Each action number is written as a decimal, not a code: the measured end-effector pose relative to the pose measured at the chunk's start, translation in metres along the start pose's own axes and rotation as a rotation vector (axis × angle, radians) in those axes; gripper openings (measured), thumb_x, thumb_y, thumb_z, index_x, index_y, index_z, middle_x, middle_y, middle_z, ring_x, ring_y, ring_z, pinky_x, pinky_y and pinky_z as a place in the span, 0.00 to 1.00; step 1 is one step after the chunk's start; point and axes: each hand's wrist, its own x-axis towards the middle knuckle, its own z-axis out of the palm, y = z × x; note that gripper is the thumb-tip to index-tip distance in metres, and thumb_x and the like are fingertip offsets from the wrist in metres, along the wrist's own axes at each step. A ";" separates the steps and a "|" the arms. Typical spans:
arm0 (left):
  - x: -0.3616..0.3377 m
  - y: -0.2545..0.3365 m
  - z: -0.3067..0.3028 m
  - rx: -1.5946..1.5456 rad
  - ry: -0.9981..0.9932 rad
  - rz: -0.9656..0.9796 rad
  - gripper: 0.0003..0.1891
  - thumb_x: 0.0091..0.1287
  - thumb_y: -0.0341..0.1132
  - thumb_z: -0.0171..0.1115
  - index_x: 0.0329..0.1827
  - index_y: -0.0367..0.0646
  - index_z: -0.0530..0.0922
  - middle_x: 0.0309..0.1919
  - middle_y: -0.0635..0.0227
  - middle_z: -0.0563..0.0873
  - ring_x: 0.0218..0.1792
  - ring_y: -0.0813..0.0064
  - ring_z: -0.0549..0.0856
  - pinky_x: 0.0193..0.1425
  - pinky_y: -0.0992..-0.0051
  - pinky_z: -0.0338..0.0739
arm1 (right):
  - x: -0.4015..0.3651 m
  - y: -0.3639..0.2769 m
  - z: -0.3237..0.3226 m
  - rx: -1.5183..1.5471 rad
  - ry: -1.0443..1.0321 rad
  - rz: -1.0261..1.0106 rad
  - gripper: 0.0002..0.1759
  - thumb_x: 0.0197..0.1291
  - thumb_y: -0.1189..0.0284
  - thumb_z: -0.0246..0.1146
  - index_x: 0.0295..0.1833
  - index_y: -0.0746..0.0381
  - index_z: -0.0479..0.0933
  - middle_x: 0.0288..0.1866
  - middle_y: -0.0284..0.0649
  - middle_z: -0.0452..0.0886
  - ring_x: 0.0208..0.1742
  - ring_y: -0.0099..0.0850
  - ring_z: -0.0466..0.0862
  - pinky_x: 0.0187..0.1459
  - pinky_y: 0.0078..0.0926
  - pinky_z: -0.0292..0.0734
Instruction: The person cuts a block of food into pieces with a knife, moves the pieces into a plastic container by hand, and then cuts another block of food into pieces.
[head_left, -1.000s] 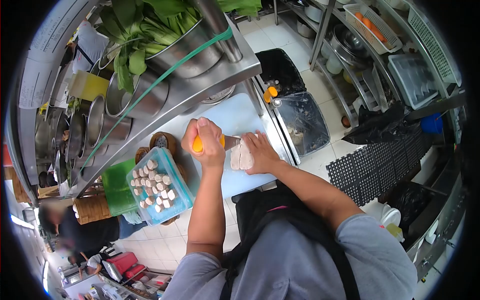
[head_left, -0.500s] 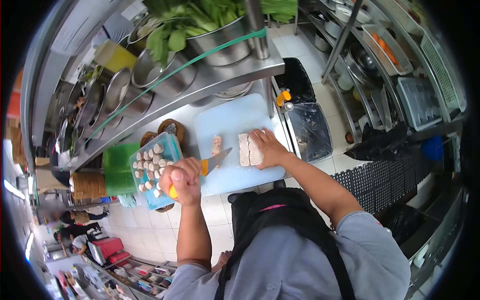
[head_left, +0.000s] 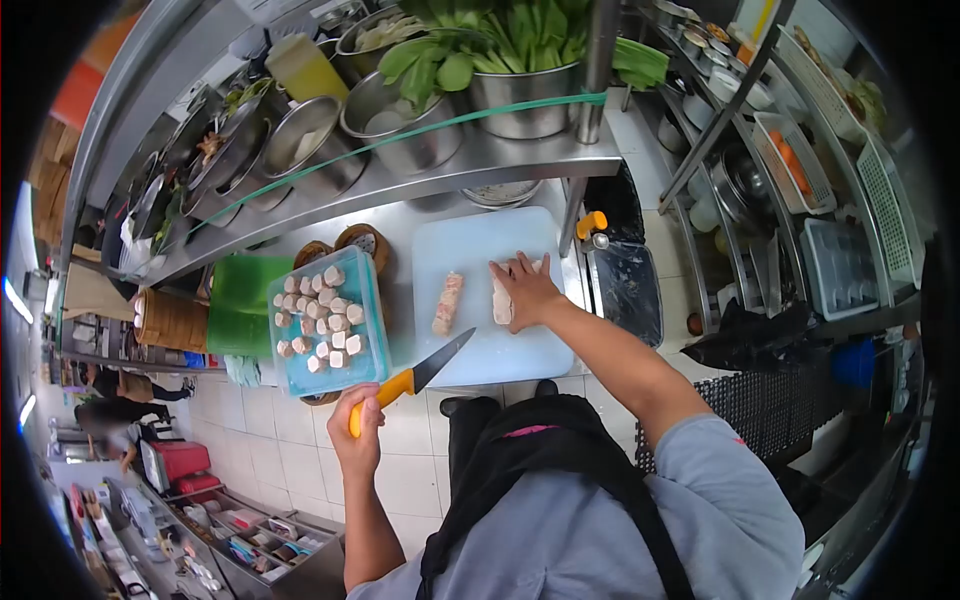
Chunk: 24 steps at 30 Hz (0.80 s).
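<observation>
- Where a second ago the knife [head_left: 418, 373] was pressed into the pale block [head_left: 499, 304] right against the holding hand, it is now off the food altogether. It hangs past the near edge of the white cutting board [head_left: 480, 240], over the floor tiles, with its tip angled back toward the board.
- The left hand [head_left: 358, 440] has drawn back toward the body and stays clenched around the orange handle, so the grip has not loosened.
- The right hand [head_left: 525, 288] has hardly moved. It lies on the block with its fingers spread and flat, pinning it down rather than gripping it.
- One cut strip [head_left: 447, 304] now lies on the board on its own, apart from the block, between it and the blue tub [head_left: 377, 335]. That gap was not there when the blade was in the cut.
- The tub sits just beside the board's left edge, already holding many small cut pieces [head_left: 318, 320]. A green board [head_left: 238, 312] lies on its far side.
- Judging from this, one slicing stroke is finished and the blade is clear of the fingers. The rest of the block is uncut under the right hand, and the loose strip has not been moved.
</observation>
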 end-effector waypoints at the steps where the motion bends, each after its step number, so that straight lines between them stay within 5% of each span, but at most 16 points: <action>1: -0.006 -0.005 -0.006 -0.001 0.016 -0.001 0.10 0.79 0.33 0.65 0.51 0.33 0.86 0.42 0.60 0.88 0.35 0.75 0.85 0.42 0.75 0.81 | 0.002 -0.002 -0.001 -0.009 0.000 -0.014 0.78 0.35 0.49 0.83 0.91 0.53 0.46 0.88 0.53 0.56 0.91 0.56 0.47 0.78 0.88 0.40; 3: -0.015 -0.016 -0.018 0.002 -0.024 -0.151 0.11 0.78 0.33 0.69 0.54 0.33 0.86 0.40 0.64 0.89 0.31 0.81 0.84 0.35 0.79 0.80 | 0.006 0.000 -0.003 0.042 0.035 -0.045 0.76 0.33 0.49 0.83 0.91 0.50 0.51 0.83 0.53 0.63 0.87 0.55 0.55 0.79 0.87 0.38; 7: -0.031 -0.029 -0.038 0.167 -0.094 -0.349 0.10 0.73 0.28 0.71 0.55 0.36 0.86 0.39 0.64 0.90 0.31 0.80 0.85 0.39 0.76 0.83 | 0.021 0.003 0.001 0.058 0.146 -0.029 0.72 0.32 0.47 0.82 0.88 0.46 0.58 0.77 0.55 0.67 0.84 0.55 0.61 0.79 0.84 0.41; 8: -0.036 -0.044 -0.043 0.264 -0.164 -0.297 0.13 0.73 0.31 0.71 0.58 0.39 0.85 0.41 0.57 0.91 0.34 0.68 0.90 0.43 0.68 0.86 | 0.025 0.004 0.000 0.073 0.147 0.003 0.71 0.33 0.46 0.82 0.88 0.46 0.58 0.77 0.54 0.67 0.82 0.55 0.63 0.79 0.84 0.43; 9: -0.040 -0.043 -0.042 0.262 -0.122 -0.308 0.13 0.73 0.31 0.71 0.58 0.39 0.85 0.41 0.57 0.91 0.34 0.68 0.90 0.43 0.68 0.86 | 0.028 0.006 -0.005 0.081 0.133 0.008 0.69 0.36 0.48 0.82 0.87 0.46 0.58 0.75 0.54 0.68 0.81 0.55 0.64 0.79 0.83 0.44; 11: -0.043 -0.039 -0.027 0.517 -0.384 -0.394 0.18 0.75 0.39 0.70 0.63 0.41 0.83 0.48 0.49 0.92 0.44 0.51 0.92 0.52 0.61 0.86 | 0.043 0.011 0.002 0.092 0.185 -0.040 0.64 0.41 0.52 0.81 0.86 0.49 0.59 0.74 0.53 0.68 0.81 0.54 0.64 0.79 0.83 0.45; 13: -0.058 -0.073 -0.012 0.488 -0.395 -0.230 0.22 0.77 0.43 0.68 0.66 0.39 0.81 0.52 0.46 0.91 0.52 0.48 0.91 0.61 0.61 0.83 | 0.049 0.004 -0.002 0.037 0.175 -0.038 0.64 0.43 0.55 0.80 0.87 0.49 0.57 0.75 0.52 0.68 0.80 0.53 0.65 0.79 0.83 0.46; 14: -0.060 -0.076 -0.009 0.427 -0.394 -0.254 0.25 0.77 0.42 0.68 0.71 0.39 0.79 0.53 0.48 0.91 0.53 0.55 0.91 0.63 0.64 0.82 | 0.047 0.004 -0.005 -0.010 0.165 -0.010 0.63 0.45 0.57 0.79 0.88 0.49 0.56 0.77 0.52 0.68 0.80 0.53 0.66 0.79 0.83 0.46; 17: -0.073 -0.081 -0.021 0.256 -0.288 -0.247 0.22 0.76 0.40 0.69 0.68 0.38 0.81 0.54 0.52 0.92 0.55 0.53 0.91 0.62 0.64 0.82 | 0.040 -0.017 -0.020 -0.067 0.326 0.020 0.58 0.49 0.60 0.78 0.86 0.50 0.59 0.81 0.52 0.65 0.81 0.52 0.65 0.80 0.81 0.47; 19: -0.081 -0.077 -0.040 0.012 -0.242 -0.465 0.23 0.77 0.38 0.69 0.71 0.41 0.78 0.39 0.64 0.88 0.38 0.77 0.87 0.46 0.73 0.84 | 0.052 -0.033 -0.026 -0.037 0.375 -0.207 0.50 0.52 0.64 0.76 0.83 0.54 0.66 0.85 0.52 0.61 0.82 0.53 0.64 0.82 0.69 0.54; 21: -0.087 -0.084 -0.053 -0.332 -0.226 -0.476 0.22 0.79 0.39 0.66 0.71 0.42 0.74 0.36 0.65 0.85 0.34 0.80 0.85 0.39 0.76 0.82 | 0.074 -0.052 -0.011 0.026 0.437 -0.487 0.40 0.54 0.69 0.73 0.76 0.56 0.75 0.79 0.51 0.69 0.80 0.51 0.68 0.82 0.54 0.62; 22: -0.081 -0.075 -0.051 -0.333 -0.230 -0.478 0.22 0.79 0.39 0.66 0.71 0.42 0.74 0.36 0.65 0.85 0.34 0.80 0.85 0.39 0.76 0.82 | 0.084 -0.056 -0.003 0.027 0.435 -0.482 0.40 0.54 0.69 0.73 0.76 0.56 0.75 0.79 0.51 0.69 0.80 0.51 0.68 0.82 0.54 0.62; 24: -0.061 -0.046 -0.037 -0.223 -0.257 -0.530 0.18 0.81 0.41 0.64 0.66 0.42 0.73 0.31 0.68 0.83 0.30 0.81 0.84 0.36 0.74 0.82 | 0.094 -0.065 0.008 0.043 0.177 -0.625 0.30 0.55 0.72 0.70 0.67 0.56 0.81 0.68 0.48 0.80 0.73 0.49 0.75 0.75 0.47 0.70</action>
